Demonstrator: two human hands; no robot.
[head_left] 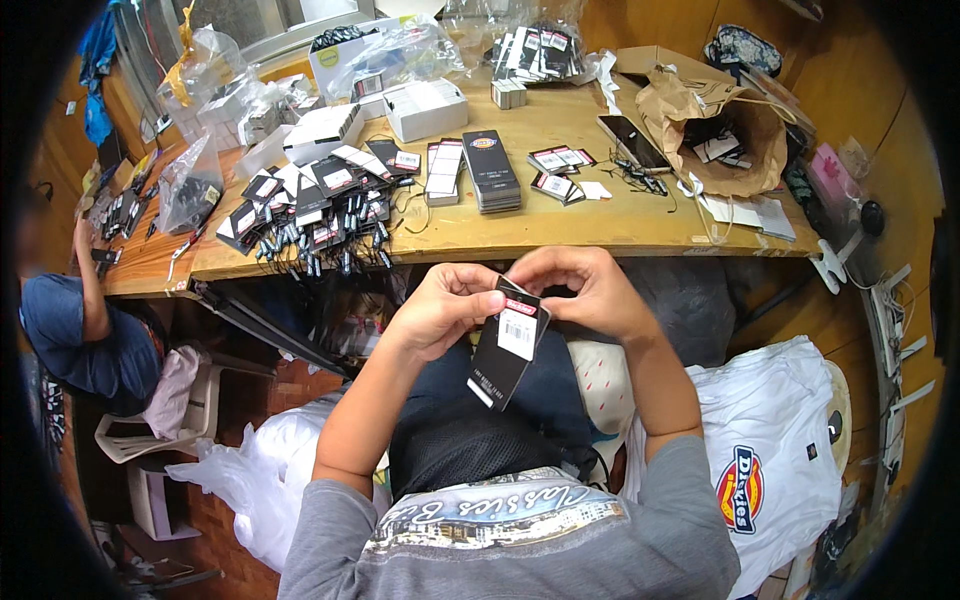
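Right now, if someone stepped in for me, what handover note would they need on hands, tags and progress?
Left hand: pinches the upper left of a black hang tag with a white sticker, held over the lap.
Right hand: fingers closed at the tag's top edge; what they grip there is hidden.
On the wooden table: a spread of black tags with cords at left, a neat stack of black tags in the middle, white boxes behind, an open brown paper bag at right.
Done: cannot tell beyond the corded pile.
Left: the tag in hand, the stack.
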